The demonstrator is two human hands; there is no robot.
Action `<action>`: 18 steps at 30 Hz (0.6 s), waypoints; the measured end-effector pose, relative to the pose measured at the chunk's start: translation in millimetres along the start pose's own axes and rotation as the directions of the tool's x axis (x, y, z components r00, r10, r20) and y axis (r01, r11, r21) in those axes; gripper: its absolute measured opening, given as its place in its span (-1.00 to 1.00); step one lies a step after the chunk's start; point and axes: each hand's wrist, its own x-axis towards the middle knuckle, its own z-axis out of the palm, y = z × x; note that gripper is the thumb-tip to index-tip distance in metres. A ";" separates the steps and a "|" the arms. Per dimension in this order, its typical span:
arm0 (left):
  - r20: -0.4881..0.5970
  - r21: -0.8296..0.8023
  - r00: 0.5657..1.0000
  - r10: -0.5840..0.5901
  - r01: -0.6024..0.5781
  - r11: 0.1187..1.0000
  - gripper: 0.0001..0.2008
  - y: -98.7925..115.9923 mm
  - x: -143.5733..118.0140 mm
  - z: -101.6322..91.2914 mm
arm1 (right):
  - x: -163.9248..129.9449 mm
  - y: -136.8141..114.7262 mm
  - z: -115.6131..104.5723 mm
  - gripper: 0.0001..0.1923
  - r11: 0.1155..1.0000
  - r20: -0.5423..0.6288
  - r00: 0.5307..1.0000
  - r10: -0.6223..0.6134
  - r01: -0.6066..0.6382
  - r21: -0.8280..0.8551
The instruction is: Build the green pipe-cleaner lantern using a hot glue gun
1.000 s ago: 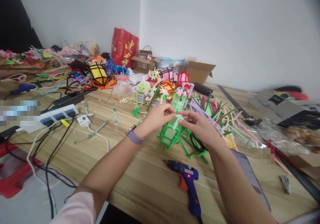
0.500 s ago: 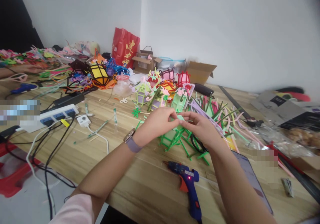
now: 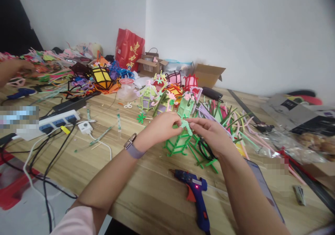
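Both hands met mid-table over a green pipe-cleaner lantern frame standing on the light wooden table. Left hand, purple watch strap on its wrist, and right hand pinched a pale green fuzzy pipe-cleaner piece between fingertips, right at the frame's top. Blue hot glue gun lay near, just in front of the frame. Finished coloured lanterns sat behind; white power strip far left. Another person's hand showed at the left edge.
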 end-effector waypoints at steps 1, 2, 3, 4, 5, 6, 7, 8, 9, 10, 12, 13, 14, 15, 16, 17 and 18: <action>0.013 -0.005 1.000 0.001 -0.001 1.000 -0.92 -0.9 0.4 -1.0 | -0.4 -1.0 0.2 -0.70 1.000 -0.006 1.000 0.006 -0.006 0.008; 0.020 -0.010 1.000 0.004 -0.004 1.000 -0.93 -1.8 0.6 -2.0 | -0.9 -2.0 0.8 -0.70 1.000 -0.017 1.000 0.017 -0.017 0.014; 0.022 -0.014 1.000 0.010 -0.010 1.000 -0.93 -2.7 0.8 -2.8 | -1.3 -3.0 1.6 -0.71 0.999 -0.032 0.999 0.030 -0.029 0.018; 0.021 -0.020 1.000 0.020 -0.019 1.000 -0.93 -3.9 1.0 -3.5 | -1.7 -4.0 2.6 -0.71 0.999 -0.050 0.998 0.039 -0.038 0.020; 0.017 -0.029 0.999 0.031 -0.031 0.999 -0.93 -5.1 1.0 -4.2 | -2.0 -4.7 3.6 -0.72 0.999 -0.068 0.997 0.043 -0.041 0.019; 0.018 -0.040 0.999 0.046 -0.045 0.998 -0.93 -6.4 1.1 -4.8 | -2.2 -5.2 4.7 -0.73 0.999 -0.083 0.996 0.038 -0.037 0.017; 0.026 -0.051 0.998 0.061 -0.059 0.997 -0.92 -7.6 1.2 -5.5 | -2.2 -5.2 5.6 -0.74 1.000 -0.090 0.996 0.029 -0.027 0.015; 0.037 -0.060 0.997 0.071 -0.069 0.996 -0.92 -8.7 1.4 -6.2 | -2.0 -4.8 6.3 -0.75 1.000 -0.091 0.996 0.017 -0.016 0.015; 0.049 -0.065 0.996 0.076 -0.073 0.995 -0.92 -9.7 1.5 -6.8 | -1.6 -4.0 6.8 -0.76 1.000 -0.089 0.996 0.005 -0.004 0.013; 0.056 -0.069 0.996 0.075 -0.071 0.995 -0.92 -10.4 1.7 -7.4 | -1.1 -2.7 7.1 -0.76 1.000 -0.084 0.996 -0.004 0.005 0.008; 0.061 -0.074 0.997 0.056 -0.052 0.996 -0.91 -11.1 2.0 -8.1 | 0.1 0.6 7.2 -0.75 1.000 -0.082 0.996 -0.019 0.018 -0.009; 0.058 -0.080 0.998 0.040 -0.035 0.996 -0.91 -11.2 1.9 -8.3 | 0.6 2.2 7.1 -0.74 1.000 -0.084 0.996 -0.023 0.021 -0.023; 0.054 -0.089 0.998 0.021 -0.016 0.996 -0.93 -11.3 1.8 -8.3 | 1.0 3.5 6.9 -0.73 0.999 -0.086 0.996 -0.026 0.023 -0.038; 0.050 -0.102 0.999 0.000 0.005 0.995 -0.95 -11.3 1.6 -8.3 | 1.1 4.3 6.7 -0.72 0.998 -0.085 0.996 -0.030 0.025 -0.055; 0.045 -0.117 0.999 -0.023 0.028 0.993 -0.98 -11.3 1.2 -8.2 | 1.1 4.6 6.5 -0.71 0.997 -0.084 0.996 -0.036 0.030 -0.071; 0.039 -0.136 0.998 -0.045 0.050 0.989 -0.94 -11.4 0.7 -8.1 | 1.0 4.5 6.3 -0.70 0.996 -0.083 0.996 -0.042 0.034 -0.087; 0.033 -0.158 0.997 -0.066 0.070 0.985 -0.88 -11.6 0.3 -7.9 | 0.7 4.0 6.2 -0.69 0.994 -0.079 0.996 -0.048 0.040 -0.101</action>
